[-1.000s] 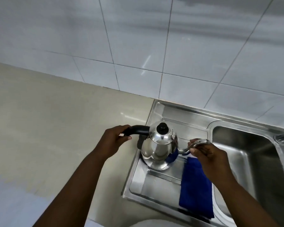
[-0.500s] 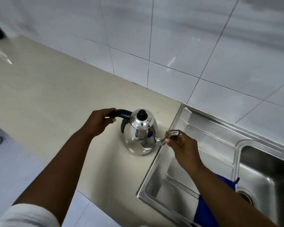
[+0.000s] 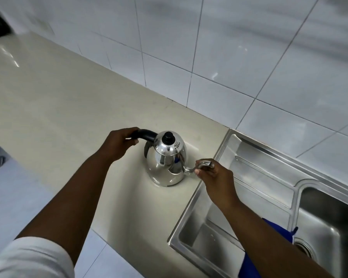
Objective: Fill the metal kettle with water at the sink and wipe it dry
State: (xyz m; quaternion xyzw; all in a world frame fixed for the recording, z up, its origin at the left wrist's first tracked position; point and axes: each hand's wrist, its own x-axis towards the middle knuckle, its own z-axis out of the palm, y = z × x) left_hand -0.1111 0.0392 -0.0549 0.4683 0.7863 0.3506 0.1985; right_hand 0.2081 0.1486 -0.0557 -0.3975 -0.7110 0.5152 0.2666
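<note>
Kettle (image 3: 167, 161): polished metal, bulbous pear shape, mirror finish, lid on with round black knob (image 3: 168, 137). It stands upright on the worktop (image 3: 58, 109), a smooth, glossy cream surface, just beside the sink rim at its 3 o'clock.

My left hand (image 3: 118, 144), at the kettle's 9 o'clock, is curled closed around the curved black handle (image 3: 147, 135). My right hand (image 3: 215, 177), at its 4 o'clock, pinches the thin curved metal spout (image 3: 191, 170) between thumb and fingers.

Sink (image 3: 269, 153): brushed stainless steel, with a ribbed, stepped drainboard (image 3: 255, 183) and a deeper basin (image 3: 329, 227) with a round drain at 4 o'clock. The drainboard holds a blue cloth (image 3: 277, 227), mostly hidden under my right forearm. Contents of kettle: cannot tell, lid closed.

Wall (image 3: 209, 47): glossy white square tiles with dark grout lines.
</note>
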